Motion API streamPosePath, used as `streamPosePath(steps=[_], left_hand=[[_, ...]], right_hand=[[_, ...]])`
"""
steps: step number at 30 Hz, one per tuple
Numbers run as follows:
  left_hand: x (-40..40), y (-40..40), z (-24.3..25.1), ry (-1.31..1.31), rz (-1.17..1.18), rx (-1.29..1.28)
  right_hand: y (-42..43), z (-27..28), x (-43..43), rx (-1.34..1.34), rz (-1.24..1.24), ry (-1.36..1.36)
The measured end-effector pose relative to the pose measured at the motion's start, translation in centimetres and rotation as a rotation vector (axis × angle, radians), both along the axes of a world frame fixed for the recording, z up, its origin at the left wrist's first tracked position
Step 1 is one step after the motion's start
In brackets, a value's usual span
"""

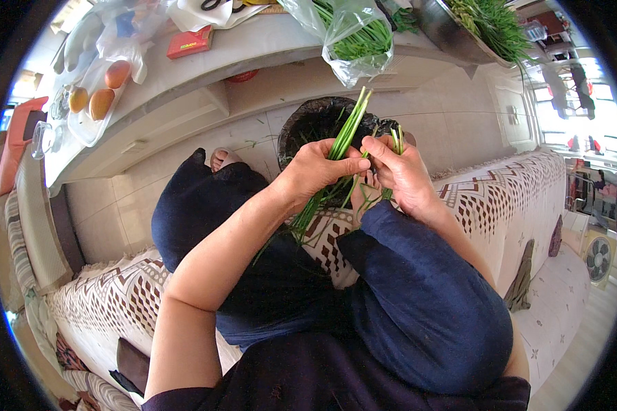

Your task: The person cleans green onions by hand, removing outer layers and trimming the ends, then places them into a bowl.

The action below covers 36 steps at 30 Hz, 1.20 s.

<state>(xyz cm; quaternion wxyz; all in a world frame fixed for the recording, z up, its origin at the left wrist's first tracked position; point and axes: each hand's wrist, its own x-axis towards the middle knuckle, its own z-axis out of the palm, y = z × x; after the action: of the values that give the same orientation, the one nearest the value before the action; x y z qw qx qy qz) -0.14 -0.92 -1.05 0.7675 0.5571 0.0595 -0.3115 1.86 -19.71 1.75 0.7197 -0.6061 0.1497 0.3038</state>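
Note:
My left hand (pixel 321 167) grips a bundle of long green stalks (pixel 350 126), perhaps garlic chives. Their pale cut ends point up and away from me, and the thin leaves hang down over my lap. Close beside it, my right hand (pixel 403 172) pinches a few more stalks (pixel 397 136) between thumb and fingers. The two hands nearly touch. Below them on the floor stands a bin lined with a black plastic bag (pixel 303 123), with green scraps inside.
On the table (pixel 257 43) ahead are a clear plastic bag of green stalks (pixel 362 43), a metal basin (pixel 442 31) heaped with greens, a red box (pixel 190 42) and a plastic tray (pixel 85 131) with several fruits (pixel 102 104). A patterned sofa cover (pixel 493 192) lies beneath me.

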Motion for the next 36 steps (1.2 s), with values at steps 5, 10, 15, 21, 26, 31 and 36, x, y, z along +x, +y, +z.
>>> streamPosePath(steps=[5,10,15,21,26,31,36], left_hand=[[0.4,0.5,0.1,0.021,0.0,-0.019],[0.8,0.7,0.3,0.021,-0.029,0.012],[0.3,1.2,0.2,0.034,-0.04,-0.029],[-0.6,1.5,0.5,0.043,-0.034,0.006],[0.4,0.7,0.4,0.128,0.016,-0.14],[0.2,1.3,-0.3,0.247,0.087,-0.256],[0.3,1.1,0.0,0.262,-0.025,-0.278]], right_hand=[[0.4,0.4,-0.1,-0.008,-0.055,-0.061],[-0.1,-0.1,0.5,0.05,-0.137,0.003],[0.2,0.0,0.8,0.091,-0.247,0.009],[-3.6,0.2,3.6,-0.06,-0.291,-0.074],[-2.5,-1.6,2.0,-0.278,-0.016,-0.189],[-0.7,0.1,1.3,-0.136,0.105,-0.098],[-0.1,0.7,0.7,-0.097,0.142,-0.114]])
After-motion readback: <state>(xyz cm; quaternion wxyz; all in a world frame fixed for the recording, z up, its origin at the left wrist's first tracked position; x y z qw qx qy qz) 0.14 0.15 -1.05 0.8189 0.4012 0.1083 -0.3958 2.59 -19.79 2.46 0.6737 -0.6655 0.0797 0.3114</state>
